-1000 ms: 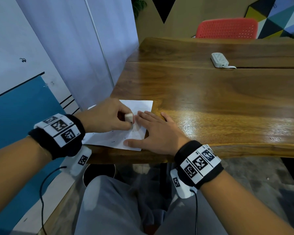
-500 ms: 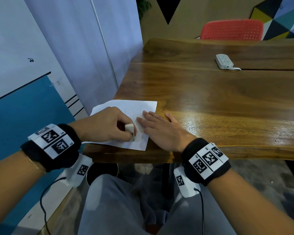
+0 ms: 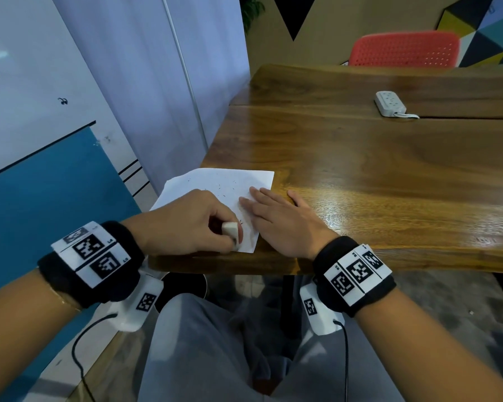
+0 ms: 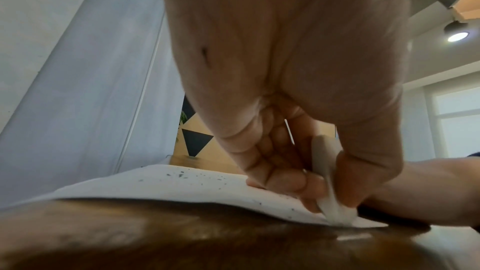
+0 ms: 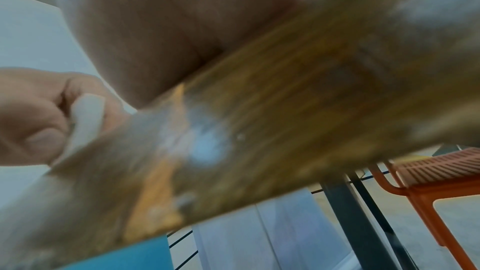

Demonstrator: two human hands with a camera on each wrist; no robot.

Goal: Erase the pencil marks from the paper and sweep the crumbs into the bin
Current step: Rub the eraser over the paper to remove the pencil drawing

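A white sheet of paper (image 3: 224,184) lies at the near left corner of the wooden table (image 3: 375,175), dotted with small dark crumbs (image 4: 182,175). My left hand (image 3: 186,224) pinches a white eraser (image 3: 230,229) between thumb and fingers and presses its lower end onto the paper's near right corner (image 4: 335,215). My right hand (image 3: 279,219) lies flat with straight fingers on the paper's right edge, holding it down. In the right wrist view the eraser (image 5: 87,122) shows in the left hand (image 5: 33,122). A dark round bin (image 3: 183,287) sits under the table edge.
A white power strip (image 3: 389,103) with its cord lies far right on the table. A red chair (image 3: 404,49) stands behind the table. A white wall and curtain close off the left side. My grey-trousered legs (image 3: 204,352) are below the table edge.
My left hand has drawn the eraser back toward the near edge of the paper. More of the sheet's far part now shows. The right hand stays flat on the paper.
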